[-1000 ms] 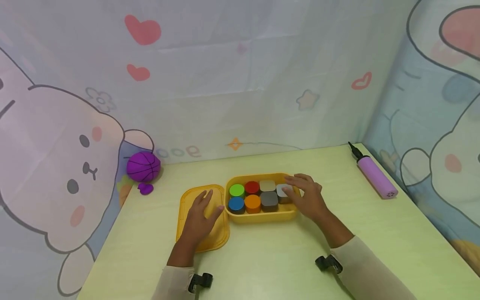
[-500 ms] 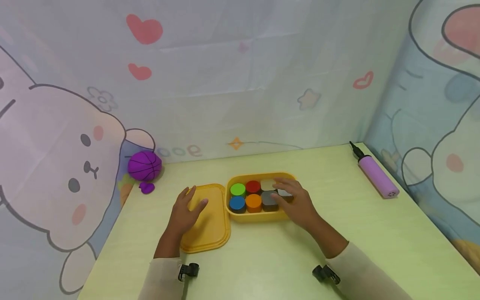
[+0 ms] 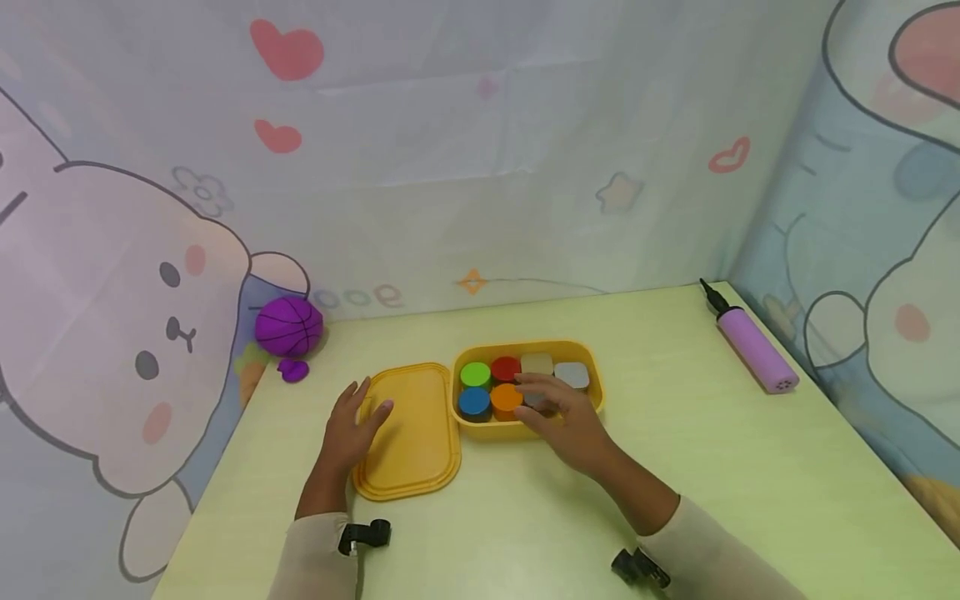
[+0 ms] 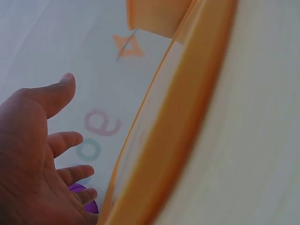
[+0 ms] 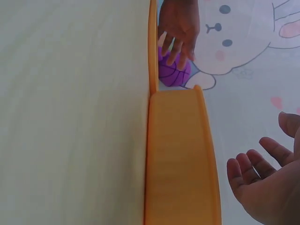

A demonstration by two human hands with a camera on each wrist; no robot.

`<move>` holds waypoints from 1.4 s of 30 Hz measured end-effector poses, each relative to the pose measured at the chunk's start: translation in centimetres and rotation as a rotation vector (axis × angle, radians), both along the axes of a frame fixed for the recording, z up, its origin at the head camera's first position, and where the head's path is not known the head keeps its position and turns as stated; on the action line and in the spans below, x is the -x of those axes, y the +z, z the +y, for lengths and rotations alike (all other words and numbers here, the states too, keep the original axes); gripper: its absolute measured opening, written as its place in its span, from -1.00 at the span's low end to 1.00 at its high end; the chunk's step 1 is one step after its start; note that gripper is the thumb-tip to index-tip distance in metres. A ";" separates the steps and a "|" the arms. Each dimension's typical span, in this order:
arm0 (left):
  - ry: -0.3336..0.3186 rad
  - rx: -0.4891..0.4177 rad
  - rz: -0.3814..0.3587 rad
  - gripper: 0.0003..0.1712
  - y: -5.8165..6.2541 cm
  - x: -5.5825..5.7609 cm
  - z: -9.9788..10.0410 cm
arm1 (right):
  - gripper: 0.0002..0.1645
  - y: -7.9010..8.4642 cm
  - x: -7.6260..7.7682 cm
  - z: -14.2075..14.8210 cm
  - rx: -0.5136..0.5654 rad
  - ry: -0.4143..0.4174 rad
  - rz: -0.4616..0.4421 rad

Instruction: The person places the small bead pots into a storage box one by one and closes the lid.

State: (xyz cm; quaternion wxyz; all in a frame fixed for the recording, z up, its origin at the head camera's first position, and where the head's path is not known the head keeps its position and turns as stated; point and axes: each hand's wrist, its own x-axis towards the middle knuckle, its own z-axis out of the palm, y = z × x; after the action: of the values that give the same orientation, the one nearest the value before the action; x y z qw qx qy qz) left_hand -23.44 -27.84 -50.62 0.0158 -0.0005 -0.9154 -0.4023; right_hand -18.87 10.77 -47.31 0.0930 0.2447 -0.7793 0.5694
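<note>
A yellow box [image 3: 487, 431] holds several round and square-topped pieces: green [image 3: 476, 375], red [image 3: 504, 367], beige [image 3: 537, 363], light grey [image 3: 572, 375], blue [image 3: 474, 402], orange [image 3: 506, 400] and a grey one mostly hidden by my right hand [image 3: 572, 427]. That hand hovers over the box's front side, fingers loosely bent and apart, holding nothing; the right wrist view shows it above the box wall [image 5: 180, 154]. Left of the box lies a flat yellow lid [image 3: 412, 433]. My left hand [image 3: 348, 433] is over the lid's left edge, fingers spread, gripping nothing.
A purple basketball [image 3: 288, 327] and a small purple duck-shaped toy [image 3: 293, 370] sit at the table's back left. A pink hand pump [image 3: 757, 350] with a black nozzle lies at the right. A printed cloth [image 3: 420, 167] hangs behind the pale table [image 3: 510, 533].
My right hand has moved left from the box's right end to its middle front. The left hand has drawn left, from over the lid's middle to its left edge. The pieces stay in place.
</note>
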 end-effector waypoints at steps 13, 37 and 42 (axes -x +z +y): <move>0.045 0.003 -0.038 -0.04 -1.0 0.2 -0.1 | -0.51 -0.8 -1.3 -1.6 -0.035 0.235 -0.055; 0.026 0.173 0.014 -0.07 -1.7 0.4 0.1 | -0.19 -4.2 -1.0 -3.2 -0.499 0.505 -0.284; 0.021 0.176 0.023 -0.04 -1.9 0.3 0.1 | -0.09 -5.0 -1.6 -4.3 -0.588 0.477 -0.286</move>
State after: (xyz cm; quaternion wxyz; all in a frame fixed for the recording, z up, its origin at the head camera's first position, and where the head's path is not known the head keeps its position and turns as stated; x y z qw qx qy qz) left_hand -23.79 -27.70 -52.47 0.0303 0.0032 -0.9469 -0.3200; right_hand -17.28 6.51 -52.27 -0.2249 0.3533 -0.8353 0.3561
